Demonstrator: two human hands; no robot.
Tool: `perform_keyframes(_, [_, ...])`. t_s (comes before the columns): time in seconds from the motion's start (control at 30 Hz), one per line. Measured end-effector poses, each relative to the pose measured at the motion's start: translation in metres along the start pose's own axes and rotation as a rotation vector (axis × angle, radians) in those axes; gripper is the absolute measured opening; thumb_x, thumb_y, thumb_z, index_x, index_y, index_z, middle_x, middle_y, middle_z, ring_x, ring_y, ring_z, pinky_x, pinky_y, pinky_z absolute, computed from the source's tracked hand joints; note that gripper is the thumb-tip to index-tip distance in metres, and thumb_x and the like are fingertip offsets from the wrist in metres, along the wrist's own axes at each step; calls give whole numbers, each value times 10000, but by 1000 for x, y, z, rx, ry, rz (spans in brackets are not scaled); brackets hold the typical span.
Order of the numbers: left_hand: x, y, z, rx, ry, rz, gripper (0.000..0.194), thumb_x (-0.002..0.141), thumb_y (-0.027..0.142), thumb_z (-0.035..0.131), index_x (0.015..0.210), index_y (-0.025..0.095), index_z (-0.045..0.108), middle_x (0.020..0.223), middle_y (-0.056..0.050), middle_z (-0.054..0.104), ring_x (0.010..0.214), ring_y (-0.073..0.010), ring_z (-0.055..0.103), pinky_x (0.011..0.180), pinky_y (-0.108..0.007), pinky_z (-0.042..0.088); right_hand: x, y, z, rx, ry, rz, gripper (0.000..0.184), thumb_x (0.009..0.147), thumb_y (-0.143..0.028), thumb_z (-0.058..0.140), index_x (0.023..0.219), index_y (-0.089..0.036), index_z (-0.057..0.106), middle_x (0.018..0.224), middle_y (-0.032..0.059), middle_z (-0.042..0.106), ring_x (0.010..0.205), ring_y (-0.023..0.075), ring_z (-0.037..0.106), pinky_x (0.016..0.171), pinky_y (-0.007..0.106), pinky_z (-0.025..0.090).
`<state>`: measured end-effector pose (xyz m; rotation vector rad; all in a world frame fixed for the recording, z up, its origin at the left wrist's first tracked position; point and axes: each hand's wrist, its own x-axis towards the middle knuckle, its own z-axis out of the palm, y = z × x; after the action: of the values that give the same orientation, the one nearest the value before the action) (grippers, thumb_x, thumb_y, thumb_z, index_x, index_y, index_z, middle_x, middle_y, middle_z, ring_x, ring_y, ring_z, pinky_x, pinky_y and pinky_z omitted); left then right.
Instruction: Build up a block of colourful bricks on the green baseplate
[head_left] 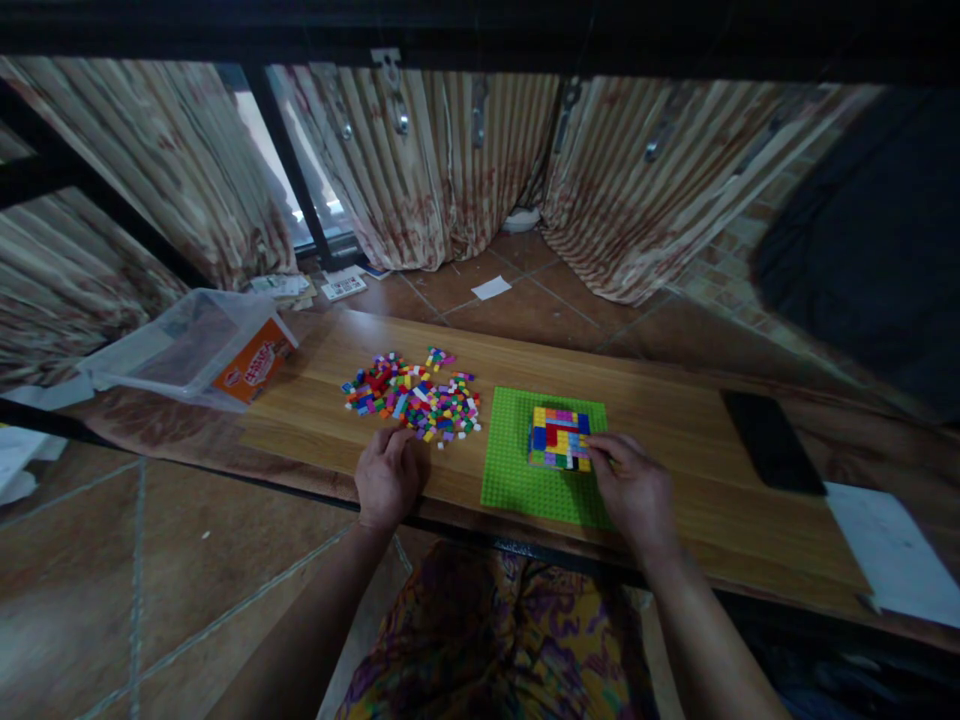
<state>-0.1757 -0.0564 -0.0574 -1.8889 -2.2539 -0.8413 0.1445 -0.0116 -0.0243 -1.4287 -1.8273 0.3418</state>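
The right hand point(634, 490) touches the brick block point(559, 438) on the green plate point(525, 480), fingers pinched at its right edge. The left hand point(386, 475), fingers curled, rests left of the plate, just below the loose bricks point(412, 395).

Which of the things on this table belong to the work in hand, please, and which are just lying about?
In use: left hand at the loose brick pile; right hand touching the brick block on the green baseplate.

Lying about: clear plastic tub, black phone, white paper.

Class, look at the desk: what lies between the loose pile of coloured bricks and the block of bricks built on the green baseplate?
In the head view, between the loose pile and the built block lie a strip of bare wooden table and the left part of the green baseplate.
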Motion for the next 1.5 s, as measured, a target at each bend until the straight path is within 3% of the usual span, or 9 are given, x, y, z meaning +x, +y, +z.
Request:
perform_keyframes(0.2, [0,-1,1,-6,8,-2,268,907,252,423,1014,213,665,1012,-70,649,896,-194,617,770,-291,463,-4,1,2,56,31,90,209,847,-365,565,885,-207,696,928,65,692,860,207,645,794,354,506])
perform_keyframes(0.53, [0,1,-1,-9,6,-3,273,909,251,416,1019,211,662,1014,-74,649,895,-197,617,777,-295,468,0,3,14,393,160,572,393,681,-494,698,889,-161,715,835,79,723,704,190,649,654,329,517])
perform_keyframes(0.8, [0,0,0,-17,15,0,265,906,241,425,1017,215,665,1012,-68,645,888,-194,618,771,-293,467,5,1,25,583,207,756,374,552,-447,788,780,-159,714,682,21,686,554,124,567,472,231,410])
perform_keyframes(1.03, [0,1,0,-22,8,-12,265,910,243,431,1028,217,667,1030,-65,652,899,-196,621,777,-294,462,9,-5,25,653,241,844,359,481,-393,815,738,-169,703,646,-4,672,522,110,548,447,223,395])
perform_keyframes(1.5, [-1,0,-1,-11,-17,-17,264,910,238,428,1031,216,662,1035,-63,645,912,-197,616,775,-290,458,5,-6,30,672,285,776,345,533,-406,811,738,-155,693,637,-5,665,512,99,540,451,212,392])
